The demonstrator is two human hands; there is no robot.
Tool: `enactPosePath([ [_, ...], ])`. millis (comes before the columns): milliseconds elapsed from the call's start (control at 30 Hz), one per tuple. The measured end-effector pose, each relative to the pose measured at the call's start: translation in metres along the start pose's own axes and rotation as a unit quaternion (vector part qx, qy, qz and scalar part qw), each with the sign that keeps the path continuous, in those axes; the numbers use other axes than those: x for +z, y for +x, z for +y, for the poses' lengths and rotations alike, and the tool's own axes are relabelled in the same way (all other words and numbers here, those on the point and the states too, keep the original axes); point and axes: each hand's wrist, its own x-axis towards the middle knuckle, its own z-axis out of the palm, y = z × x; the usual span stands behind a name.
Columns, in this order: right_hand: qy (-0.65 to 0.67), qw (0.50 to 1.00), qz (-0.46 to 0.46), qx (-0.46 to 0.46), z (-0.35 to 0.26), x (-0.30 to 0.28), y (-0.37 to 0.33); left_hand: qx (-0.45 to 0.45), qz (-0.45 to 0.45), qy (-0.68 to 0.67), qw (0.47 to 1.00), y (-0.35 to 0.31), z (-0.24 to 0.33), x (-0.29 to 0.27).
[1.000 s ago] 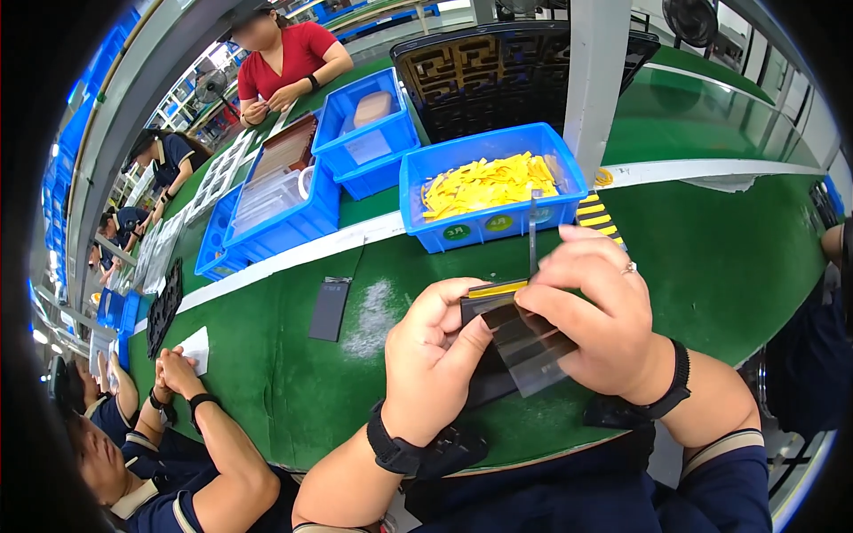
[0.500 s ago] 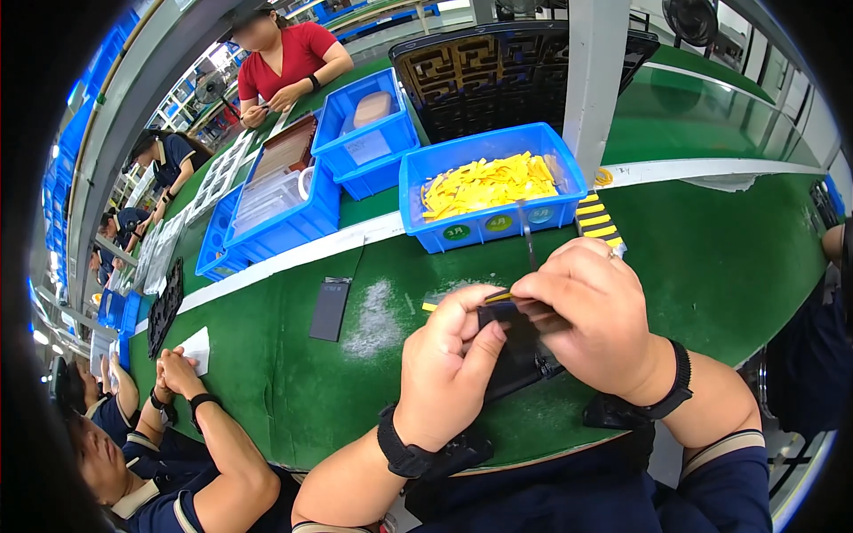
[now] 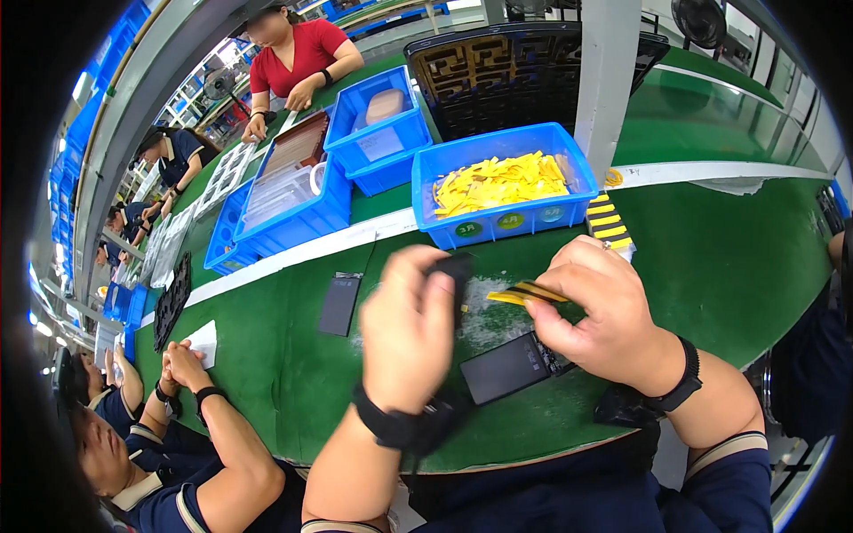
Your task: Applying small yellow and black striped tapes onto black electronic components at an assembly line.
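The left hand [image 3: 404, 324] swings away from the right hand [image 3: 593, 311], parting from the close pairing of half a second earlier; blurred, it grips a dark flat piece [image 3: 458, 277] between thumb and fingers, raised over a green worktable [image 3: 293, 382]; the right hand pinches a yellow-and-black strip [image 3: 508, 298] between thumb and fingers, also above the table; a black rectangular block [image 3: 505, 369] lies on the green surface below and between the two; a second dark block [image 3: 338, 306] lies left of the left hand; beyond, a blue bin [image 3: 489, 231] holds loose yellow strips [image 3: 502, 185]; at left, a co-worker's clasped hands [image 3: 182, 364] rest beside a white sheet [image 3: 205, 341].
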Motion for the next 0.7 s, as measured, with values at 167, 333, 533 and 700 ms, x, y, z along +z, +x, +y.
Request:
enactPosePath([
  [167,0.024,0.996,-0.031,0.074,0.004,0.001,-0.002,-0.101,0.002,0.248,0.964,0.037,-0.083,-0.066],
  [333,0.069,0.985,-0.072,0.142,0.004,0.001,-0.001,-0.057,0.042,0.283,0.957,0.032,-0.068,-0.055],
  [533,0.148,0.962,-0.131,0.19,0.009,0.002,0.0,0.112,-0.163,-0.05,0.979,0.009,0.001,-0.008],
  [700,0.136,0.961,-0.155,0.184,0.008,0.002,-0.001,0.057,-0.149,-0.113,0.981,0.0,-0.001,-0.001],
])
